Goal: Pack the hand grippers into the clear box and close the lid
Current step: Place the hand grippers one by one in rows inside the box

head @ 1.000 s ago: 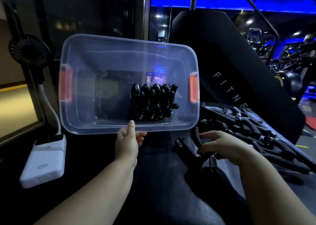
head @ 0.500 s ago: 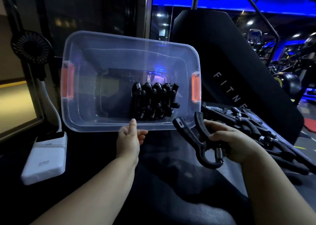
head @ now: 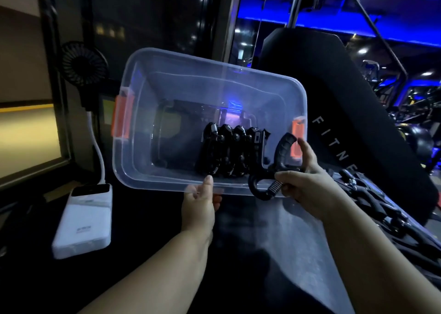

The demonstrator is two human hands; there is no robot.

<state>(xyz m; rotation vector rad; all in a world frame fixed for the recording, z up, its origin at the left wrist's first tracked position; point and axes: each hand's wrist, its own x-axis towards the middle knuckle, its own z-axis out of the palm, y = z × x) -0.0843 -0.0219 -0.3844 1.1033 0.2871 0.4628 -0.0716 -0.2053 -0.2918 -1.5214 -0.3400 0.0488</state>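
The clear box (head: 167, 91) with orange latches is tilted up so its open side faces me. My left hand (head: 199, 206) grips its near rim. Several black hand grippers (head: 229, 153) stand in a row inside, toward the right. My right hand (head: 303, 182) holds one more black hand gripper (head: 272, 170) by its spring end, right at the box's near right rim, its handles pointing into the box beside the row. A pile of loose hand grippers (head: 372, 199) lies on the dark surface at the right.
A white power bank (head: 83, 220) lies at the left with a cable rising to a small black fan (head: 83, 63). A black padded gym backrest (head: 338, 103) stands behind the box. A clear flat sheet, perhaps the lid (head: 303, 249), lies under my right forearm.
My right hand lifted a hand gripper from the pile at the right and carried it left and up to the box's near right rim. The box tilted a little further.
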